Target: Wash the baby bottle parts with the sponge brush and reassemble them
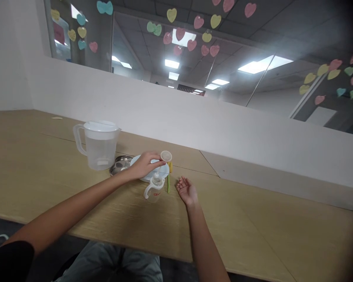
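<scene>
My left hand (148, 164) pinches the edge of a small round whitish lid (166, 156) between thumb and fingers. It hangs just above a clear baby bottle (154, 192) with a white side handle and red print, standing upright with its mouth uncovered. A pale thin piece, perhaps a straw, reaches from below the lid toward the bottle's mouth. Palm up on the table, my right hand (187, 191) lies with loosely curled fingers and holds nothing. Between it and the bottle is a slim green-handled tool (168, 184) with a yellow end.
Behind the bottle lies a pale blue-white plate (164, 169), partly covered by my left hand. Beside it are a shiny metal dish (117, 166) and a clear lidded pitcher (101, 147) with liquid. The wooden table (229, 219) meets a white wall at the back.
</scene>
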Tool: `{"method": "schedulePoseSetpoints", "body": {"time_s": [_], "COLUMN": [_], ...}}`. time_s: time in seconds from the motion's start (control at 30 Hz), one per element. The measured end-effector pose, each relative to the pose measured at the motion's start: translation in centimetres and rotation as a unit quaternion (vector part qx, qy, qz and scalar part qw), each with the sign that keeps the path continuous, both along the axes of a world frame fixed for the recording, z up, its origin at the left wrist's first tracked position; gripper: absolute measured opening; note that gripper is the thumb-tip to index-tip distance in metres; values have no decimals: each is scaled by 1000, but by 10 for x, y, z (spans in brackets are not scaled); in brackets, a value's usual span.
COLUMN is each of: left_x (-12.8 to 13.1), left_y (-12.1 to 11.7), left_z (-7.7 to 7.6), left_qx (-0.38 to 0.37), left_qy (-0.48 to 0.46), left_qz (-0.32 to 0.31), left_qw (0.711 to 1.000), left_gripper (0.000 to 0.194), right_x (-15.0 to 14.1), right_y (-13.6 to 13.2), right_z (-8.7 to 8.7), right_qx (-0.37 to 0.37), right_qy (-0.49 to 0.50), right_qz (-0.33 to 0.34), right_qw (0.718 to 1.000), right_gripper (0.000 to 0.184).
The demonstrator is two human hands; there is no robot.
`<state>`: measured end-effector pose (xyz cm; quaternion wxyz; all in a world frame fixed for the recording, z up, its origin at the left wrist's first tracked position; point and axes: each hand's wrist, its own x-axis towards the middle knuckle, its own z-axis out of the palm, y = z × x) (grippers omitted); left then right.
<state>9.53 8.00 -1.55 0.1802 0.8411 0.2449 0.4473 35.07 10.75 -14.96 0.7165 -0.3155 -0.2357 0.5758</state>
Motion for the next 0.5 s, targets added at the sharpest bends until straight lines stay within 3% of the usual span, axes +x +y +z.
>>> {"method": "schedulePoseSetpoints", "body": {"time_s": [0.3, 0.5], "left_x": [2, 2], "left_y": [2, 9], "left_z": [-22, -52], "left_qx": [-8, -75], "left_qy": [37, 31], "left_qz": [9, -8], "left_qw": [999, 997], "left_gripper": [28, 29], "right_x": [-3, -4], "right_y": [3, 3], "right_z": [0, 0], "right_qx": [-29, -26], "right_qy": [-10, -19], "right_qz": [9, 12], "right_qw": [999, 999], "right_gripper": [10, 11]}}
